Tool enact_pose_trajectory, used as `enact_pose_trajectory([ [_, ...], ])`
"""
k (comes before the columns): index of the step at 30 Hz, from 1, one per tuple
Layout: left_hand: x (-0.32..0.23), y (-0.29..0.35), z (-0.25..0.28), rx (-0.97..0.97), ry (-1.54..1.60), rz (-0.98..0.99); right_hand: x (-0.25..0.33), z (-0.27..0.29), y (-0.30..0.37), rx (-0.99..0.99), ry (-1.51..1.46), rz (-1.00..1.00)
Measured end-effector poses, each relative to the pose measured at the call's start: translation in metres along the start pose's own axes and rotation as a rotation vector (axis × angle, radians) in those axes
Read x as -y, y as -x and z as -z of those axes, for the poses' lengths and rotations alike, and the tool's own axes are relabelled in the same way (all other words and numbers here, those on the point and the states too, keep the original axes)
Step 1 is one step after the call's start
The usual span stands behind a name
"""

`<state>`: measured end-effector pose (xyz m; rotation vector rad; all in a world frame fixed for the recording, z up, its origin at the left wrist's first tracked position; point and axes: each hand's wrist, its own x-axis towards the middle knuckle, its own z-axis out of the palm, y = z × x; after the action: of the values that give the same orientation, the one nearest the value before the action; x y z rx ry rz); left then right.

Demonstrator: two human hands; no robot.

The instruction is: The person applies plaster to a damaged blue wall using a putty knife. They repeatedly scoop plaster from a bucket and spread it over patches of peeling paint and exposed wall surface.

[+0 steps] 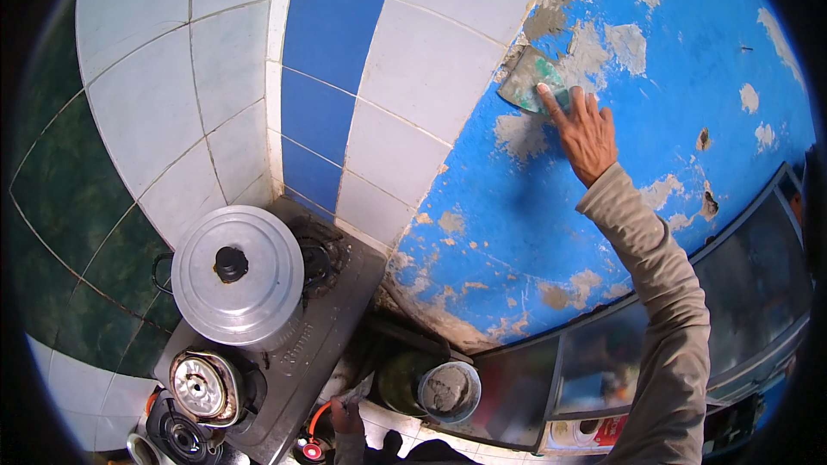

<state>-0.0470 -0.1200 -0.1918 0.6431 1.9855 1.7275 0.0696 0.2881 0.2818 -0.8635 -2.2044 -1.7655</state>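
My right hand [587, 133] reaches up to the blue wall [517, 215] and grips a wide putty knife [524, 79]. One finger is stretched along the grey, green-smeared blade. The blade lies against the wall beside the edge of the tiles, among grey filler patches [586, 52]. Low in the view, my left hand [347, 419] is small and partly shaded, its fingers curled. A thin pale edge shows above them, too unclear to name. Right of that hand stands a light tub [450, 390] holding grey paste.
A lidded aluminium pot [237, 275] sits on a dark gas stove [306, 336], with a dented metal vessel [202, 386] in front. An orange hose and regulator [312, 450] lie near my left hand. A glass-fronted cabinet [603, 353] runs along the wall's foot.
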Motion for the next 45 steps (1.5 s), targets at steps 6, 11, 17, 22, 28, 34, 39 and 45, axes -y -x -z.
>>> enact_pose_trajectory([
  [6, 0.021, 0.001, -0.003, 0.006, -0.038, 0.04, -0.01, 0.002, 0.016, 0.015, 0.03, 0.0],
  [11, 0.044, 0.003, -0.006, 0.026, 0.05, 0.058, -0.017, 0.01, 0.03, 0.065, -0.051, -0.026],
  [17, 0.076, 0.003, -0.011, 0.058, 0.113, 0.066, -0.028, 0.031, 0.024, -0.058, -0.264, -0.121],
  [22, 0.084, 0.003, -0.013, 0.07, 0.105, 0.089, -0.031, 0.022, -0.005, -0.128, -0.23, -0.087],
  [28, 0.026, 0.0, 0.003, 0.004, -0.048, 0.006, -0.034, 0.01, -0.022, -0.146, -0.144, -0.086],
  [34, 0.02, -0.003, 0.006, -0.004, -0.07, 0.025, -0.037, 0.031, -0.027, -0.133, -0.121, -0.129],
  [39, 0.025, -0.002, 0.004, -0.036, -0.037, 0.022, -0.038, 0.036, -0.013, -0.164, -0.198, -0.164],
  [45, 0.048, -0.002, -0.003, 0.008, 0.053, 0.058, -0.03, 0.027, -0.019, -0.132, -0.263, -0.037],
])
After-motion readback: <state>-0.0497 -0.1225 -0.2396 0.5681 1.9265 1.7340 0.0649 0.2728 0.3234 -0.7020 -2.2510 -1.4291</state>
